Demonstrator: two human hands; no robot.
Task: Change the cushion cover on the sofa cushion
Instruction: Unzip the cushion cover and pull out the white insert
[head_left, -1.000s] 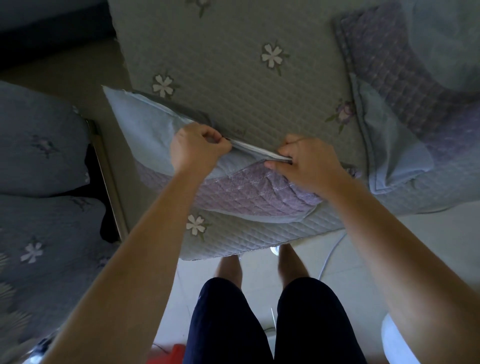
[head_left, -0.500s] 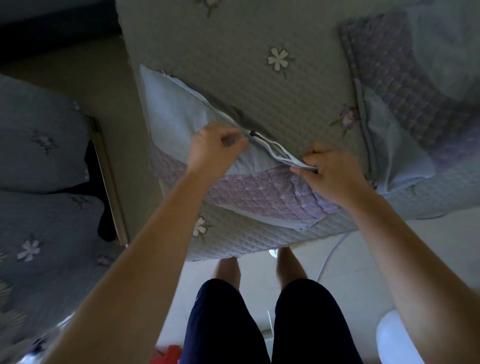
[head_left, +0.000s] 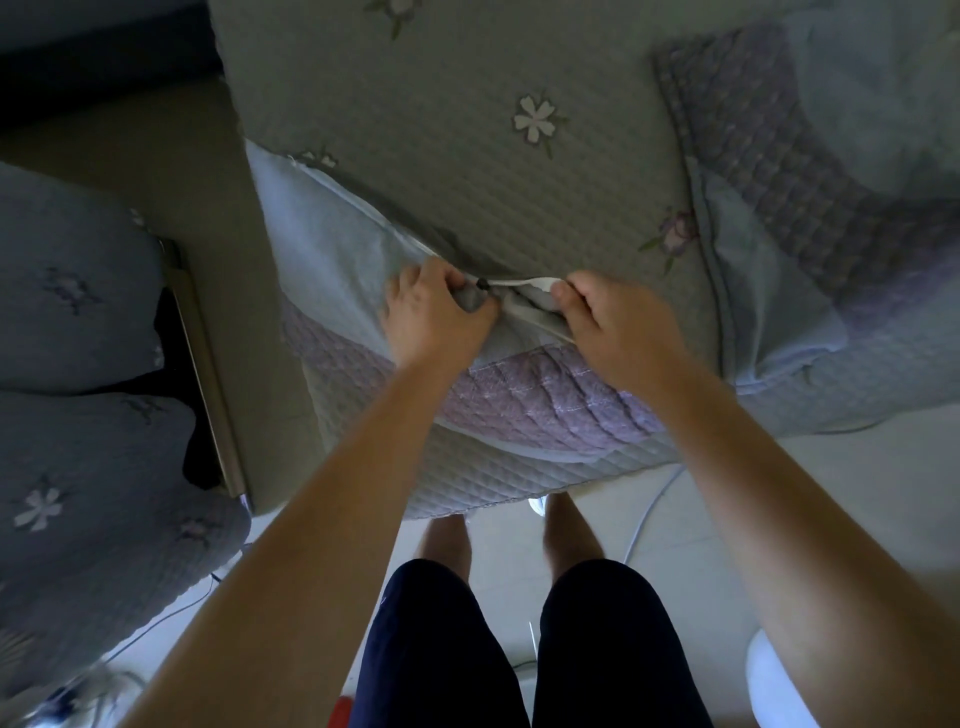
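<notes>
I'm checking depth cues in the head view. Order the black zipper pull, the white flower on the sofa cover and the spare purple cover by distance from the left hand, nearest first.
1. The zipper pull: right at the left hand's fingertips, on the cushion cover it grips.
2. The white flower: up and to the right, on the sofa cover.
3. The spare purple cover: far right.

Pale tiled floor (head_left: 857, 467) under me, thin white cable (head_left: 645, 512) lying on it. Ahead, quilted grey-green sofa spread (head_left: 467, 156) with white flowers. Dark flowered cushions (head_left: 67, 291) to my left, metal rail (head_left: 205, 374) beside them. Dim light.
</notes>
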